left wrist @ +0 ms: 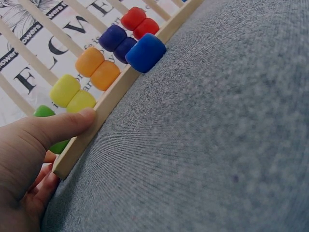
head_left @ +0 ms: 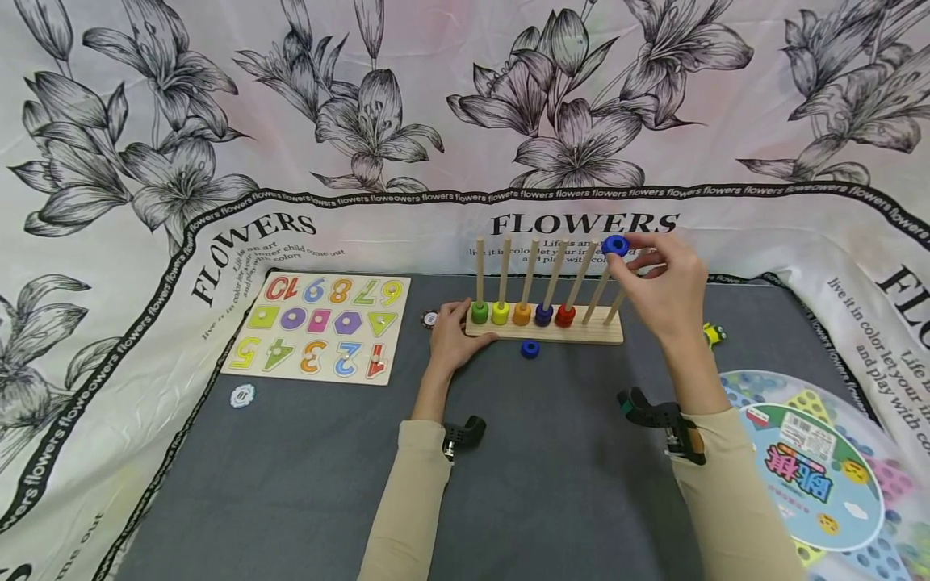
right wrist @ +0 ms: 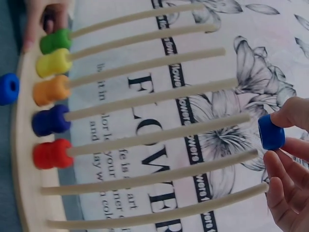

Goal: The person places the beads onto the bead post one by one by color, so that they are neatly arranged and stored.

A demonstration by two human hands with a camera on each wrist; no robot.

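Observation:
A wooden peg rack [head_left: 603, 332] stands on the grey cloth with a row of upright pegs. Green, yellow, orange, dark blue and red beads [right wrist: 53, 153] sit stacked at the feet of the first pegs; the two rightmost pegs carry none. My left hand [head_left: 452, 339] grips the rack's left end, thumb along the front edge. Between thumb and fingers my right hand [head_left: 670, 278] pinches a blue bead [head_left: 615, 245] by the tip of the second peg from the right. Another blue bead [left wrist: 146, 53] lies on the cloth against the rack's front.
Left of the rack lies a number-and-shape puzzle board [head_left: 254, 342], with a light poker chip [head_left: 243, 395] below it. A dark chip [head_left: 430, 319] is beside my left hand. Right are a small yellow-green toy [head_left: 715, 334] and a round game board package [head_left: 821, 476]. Flowered cloth [head_left: 407, 226] rises behind.

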